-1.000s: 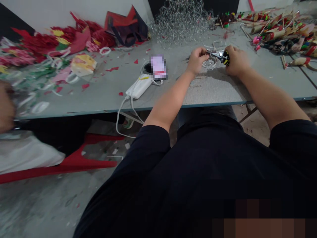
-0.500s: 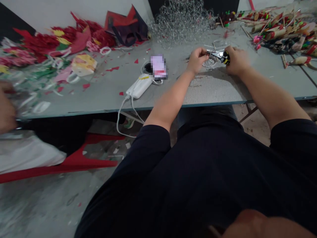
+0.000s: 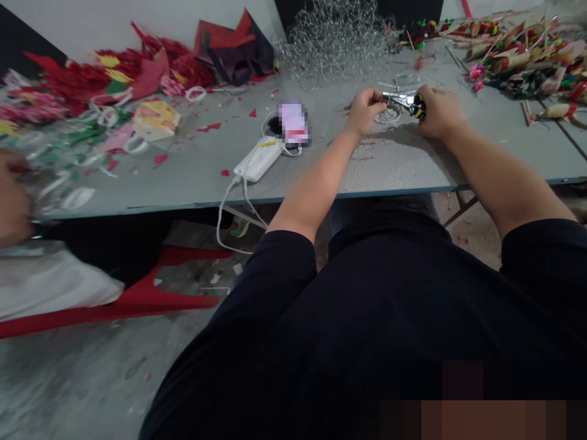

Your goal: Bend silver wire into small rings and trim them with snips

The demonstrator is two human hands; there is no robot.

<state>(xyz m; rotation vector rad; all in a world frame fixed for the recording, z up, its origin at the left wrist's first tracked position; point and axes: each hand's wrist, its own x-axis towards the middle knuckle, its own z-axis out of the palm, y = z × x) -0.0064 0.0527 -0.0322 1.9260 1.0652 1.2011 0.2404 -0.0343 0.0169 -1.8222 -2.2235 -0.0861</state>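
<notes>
My right hand [image 3: 439, 113] is wrapped round the yellow-and-black handles of a pair of pliers [image 3: 403, 99]. The silver jaws point left, toward the fingertips of my left hand [image 3: 365, 111]. Those fingers are pinched together on what looks like a thin piece of silver wire [image 3: 384, 98] at the tips of the jaws; its exact shape is too small to make out. Just below the pliers, a small loose coil of silver wire [image 3: 389, 117] lies on the grey table [image 3: 321, 174].
Behind my hands stands a big heap of bent silver wire [image 3: 339, 46]. A white power strip [image 3: 259, 160] and a phone [image 3: 293, 124] lie to the left. Red artificial flowers [image 3: 87, 79] fill the far left, near another person's hand [image 3: 13, 198]. Small wooden figures [image 3: 513, 61] are piled at right.
Both hands stay in almost the same place. The pliers' jaws look slightly turned and show more of their silver side now.
</notes>
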